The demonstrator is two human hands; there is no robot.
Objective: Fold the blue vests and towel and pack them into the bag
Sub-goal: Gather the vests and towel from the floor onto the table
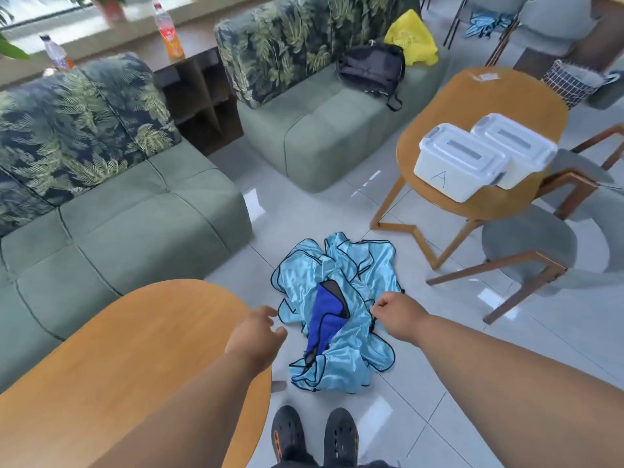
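The light blue vests (341,298) lay heaped on the floor around a darker blue towel (326,319), with the left hand (258,329) loosely curled and holding nothing, and the right hand (393,314) apparently pinching a vest edge. Lifting one vest clear before folding on the desk (118,349) would probably work best. The black bag (371,70) sat on the far sofa (320,130), its contents hidden, and two lidded white boxes (479,153) stood on another desk (456,96).

— Can you read anything from where you stand?
— Only one mark: a handwritten letter "A" on the front of the nearer white box (454,163), on the round tabletop (499,92) ahead to my right.
— And the bottles?
— Their labels are too blurred for me.
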